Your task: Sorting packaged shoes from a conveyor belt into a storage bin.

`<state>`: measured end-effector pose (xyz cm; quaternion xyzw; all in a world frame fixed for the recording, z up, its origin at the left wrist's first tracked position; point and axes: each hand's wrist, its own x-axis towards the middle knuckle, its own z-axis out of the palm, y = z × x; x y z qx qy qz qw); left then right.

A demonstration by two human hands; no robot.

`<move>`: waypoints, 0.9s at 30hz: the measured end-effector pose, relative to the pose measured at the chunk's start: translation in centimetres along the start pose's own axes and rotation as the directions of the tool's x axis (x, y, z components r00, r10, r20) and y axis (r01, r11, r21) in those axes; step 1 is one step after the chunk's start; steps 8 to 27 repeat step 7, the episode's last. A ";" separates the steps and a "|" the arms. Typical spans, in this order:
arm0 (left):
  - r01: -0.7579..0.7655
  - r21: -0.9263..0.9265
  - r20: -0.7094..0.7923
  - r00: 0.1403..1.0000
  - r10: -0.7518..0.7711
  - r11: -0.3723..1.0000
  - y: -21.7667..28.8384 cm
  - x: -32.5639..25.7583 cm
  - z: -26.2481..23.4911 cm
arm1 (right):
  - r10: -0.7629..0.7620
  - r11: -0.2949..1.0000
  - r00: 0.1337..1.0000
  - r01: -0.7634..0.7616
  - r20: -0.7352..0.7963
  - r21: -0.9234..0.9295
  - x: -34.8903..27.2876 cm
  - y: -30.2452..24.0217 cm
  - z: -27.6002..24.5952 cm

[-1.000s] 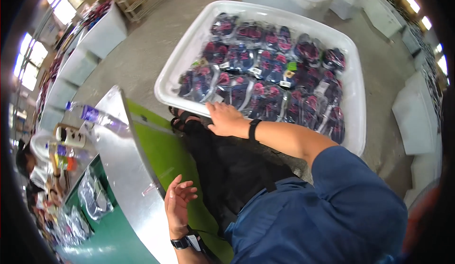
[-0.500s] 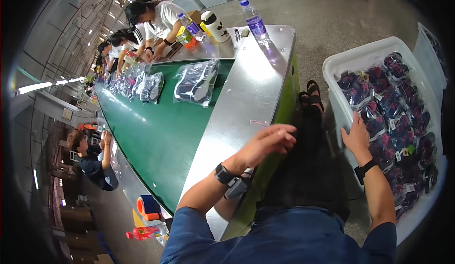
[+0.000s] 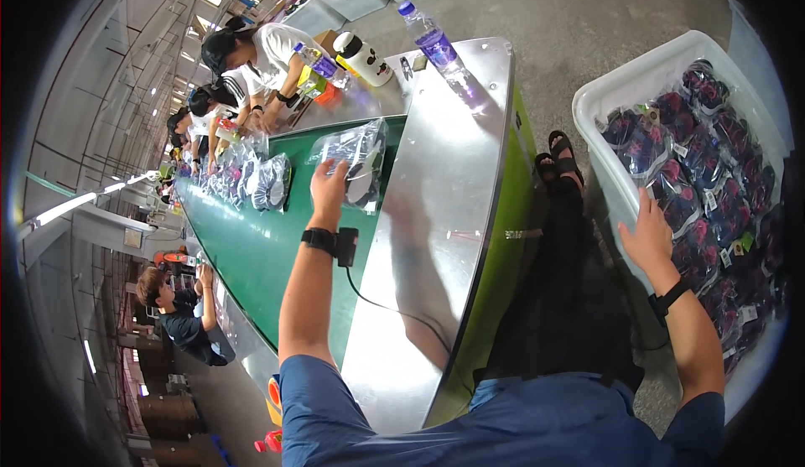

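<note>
My left hand (image 3: 329, 192) reaches over the green conveyor belt (image 3: 243, 253) and is at the near-left side of a clear plastic bag (image 3: 362, 161). Inside the bag is what looks like a pair of dark slippers with pale edging. The fingers are extended over the plastic and do not look closed round it. At my right, a white plastic bin (image 3: 610, 161) holds many clear bags of dark and pink footwear (image 3: 703, 178). My right hand (image 3: 650, 239) lies on the bin's near rim with its fingers stretched out, gripping nothing.
A metal tabletop (image 3: 444, 173) borders the belt, with a water bottle (image 3: 433, 44) and a white flask (image 3: 362, 58) at its far end. More bagged footwear (image 3: 256, 182) lies farther along the belt. Several co-workers stand beyond, one (image 3: 180, 316) across the belt. A cable hangs from my left wrist.
My left hand has swung left and forward from above the metal table's edge to the bag on the belt. My right hand stays at the bin rim. The view has shifted slightly.
</note>
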<state>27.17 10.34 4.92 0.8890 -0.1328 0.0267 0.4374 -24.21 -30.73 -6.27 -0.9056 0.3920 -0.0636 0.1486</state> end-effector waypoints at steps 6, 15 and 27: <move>0.114 0.539 -0.160 0.987 -0.031 0.835 -4.5 7.6 -1.6 | 0.053 0.999 0.997 -0.054 0.060 0.006 0.3 0.5 0.2; 0.144 0.557 -0.121 0.988 -0.091 0.818 -5.0 7.9 -1.2 | 0.079 0.997 0.993 -0.080 0.091 0.007 0.4 0.4 -0.1; 0.144 0.557 -0.121 0.988 -0.091 0.818 -5.0 7.9 -1.2 | 0.079 0.997 0.993 -0.080 0.091 0.007 0.4 0.4 -0.1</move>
